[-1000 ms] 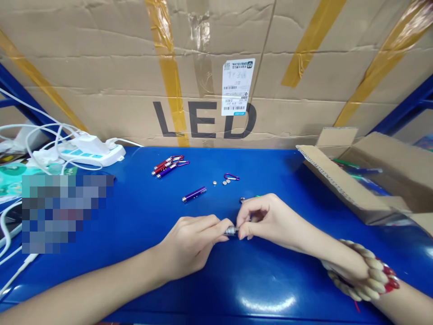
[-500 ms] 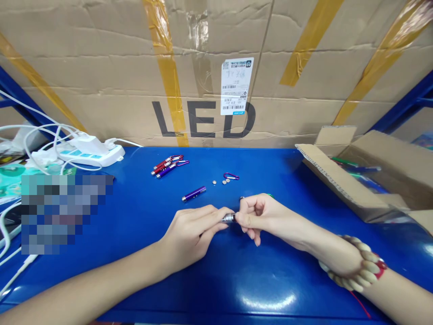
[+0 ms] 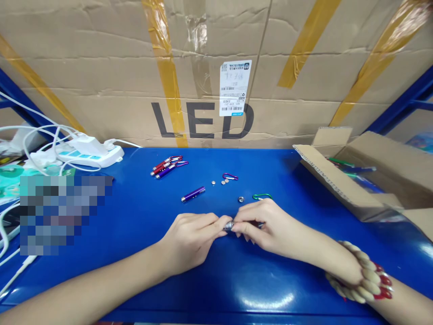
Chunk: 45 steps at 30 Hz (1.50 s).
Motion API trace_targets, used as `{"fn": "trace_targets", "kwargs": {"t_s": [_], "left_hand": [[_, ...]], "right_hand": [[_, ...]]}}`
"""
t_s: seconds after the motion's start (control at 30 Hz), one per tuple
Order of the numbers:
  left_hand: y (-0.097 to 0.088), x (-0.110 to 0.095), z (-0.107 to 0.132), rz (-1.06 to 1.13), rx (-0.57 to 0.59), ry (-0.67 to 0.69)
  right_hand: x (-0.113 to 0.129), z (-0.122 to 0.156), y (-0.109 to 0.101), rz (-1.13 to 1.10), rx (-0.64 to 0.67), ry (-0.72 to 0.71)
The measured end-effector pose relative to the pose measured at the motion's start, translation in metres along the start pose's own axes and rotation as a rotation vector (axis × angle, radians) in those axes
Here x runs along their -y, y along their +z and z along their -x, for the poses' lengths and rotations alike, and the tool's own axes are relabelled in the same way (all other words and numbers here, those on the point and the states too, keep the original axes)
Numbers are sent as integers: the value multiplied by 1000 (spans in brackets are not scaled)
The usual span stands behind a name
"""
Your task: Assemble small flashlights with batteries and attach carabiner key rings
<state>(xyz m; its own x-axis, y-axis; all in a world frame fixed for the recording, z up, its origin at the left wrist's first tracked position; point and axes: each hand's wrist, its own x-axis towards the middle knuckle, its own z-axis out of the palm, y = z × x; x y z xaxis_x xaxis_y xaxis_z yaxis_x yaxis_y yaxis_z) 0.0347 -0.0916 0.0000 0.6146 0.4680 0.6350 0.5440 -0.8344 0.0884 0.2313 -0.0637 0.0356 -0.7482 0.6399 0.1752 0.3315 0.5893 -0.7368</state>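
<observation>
My left hand (image 3: 194, 234) is closed around a small flashlight (image 3: 228, 225), most of it hidden by the fingers; a silver ringed end shows. At that end my right hand (image 3: 262, 223) pinches with thumb and fingertips, touching it. Just beyond the right hand lie a small silver cap (image 3: 241, 199) and a green carabiner (image 3: 262, 197). Farther back are a purple carabiner (image 3: 230, 176) and button cells (image 3: 213, 183), two of them side by side. A purple flashlight tube (image 3: 193, 194) rests beyond my left hand.
Red and purple keychain flashlights (image 3: 167, 167) lie together at the back left. An open cardboard box (image 3: 341, 185) with colored items inside stands at right. A white power strip (image 3: 91, 155) with cables is at left. A large carton (image 3: 118, 81) walls off the back of the blue table (image 3: 142, 289).
My right hand has turned over and lowered slightly, its fingers now reaching down to the flashlight's end. The silver cap and green carabiner show more fully. The left hand stays nearly still.
</observation>
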Motion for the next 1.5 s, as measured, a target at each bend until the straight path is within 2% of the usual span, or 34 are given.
{"fn": "trace_targets", "kwargs": {"t_s": [0.07, 0.13, 0.2, 0.3, 0.43, 0.57, 0.63, 0.7, 0.77, 0.83, 0.9, 1.0, 1.17, 1.3, 1.43, 1.5], "left_hand": [[-1, -1, 0, -18, -14, 1], [-2, -1, 1, -12, -48, -9], [-2, -1, 1, -6, -77, -15], [0, 0, 1, -12, -82, -16], [2, 1, 0, 15, -66, -37], [3, 2, -2, 105, -62, -79], [3, 2, -4, 179, -77, -150], [2, 3, -5, 235, -67, -220], [2, 4, -5, 257, -58, -242], [2, 4, -5, 263, -54, -240], [3, 5, -4, 267, -45, -226], [4, 5, -3, 260, -48, -184], [2, 5, -3, 238, -2, -97], [1, 4, -3, 317, 3, -184], [3, 4, -1, 345, -31, -150], [3, 4, 0, 324, -64, -126]], "right_hand": [[2, 0, 4, -129, 26, 128], [3, -1, 7, -350, 87, 294], [3, -2, 9, -549, 148, 392], [1, -3, 8, -700, 191, 421], [0, -4, 6, -765, 163, 451], [2, -4, 7, -633, 120, 462], [2, -3, 6, -399, -57, 371], [2, -3, 3, -126, -297, 193], [0, -1, -2, 55, -439, 7], [-1, 0, -6, 130, -428, -122], [-2, 1, -8, 171, -360, -197], [-4, 3, -9, 217, -287, -232], [-8, 4, -4, 256, -270, -261], [-9, 3, 0, 149, -284, -207], [-9, 1, 5, 11, -318, -100], [-7, -1, 8, -75, -341, 9]]}}
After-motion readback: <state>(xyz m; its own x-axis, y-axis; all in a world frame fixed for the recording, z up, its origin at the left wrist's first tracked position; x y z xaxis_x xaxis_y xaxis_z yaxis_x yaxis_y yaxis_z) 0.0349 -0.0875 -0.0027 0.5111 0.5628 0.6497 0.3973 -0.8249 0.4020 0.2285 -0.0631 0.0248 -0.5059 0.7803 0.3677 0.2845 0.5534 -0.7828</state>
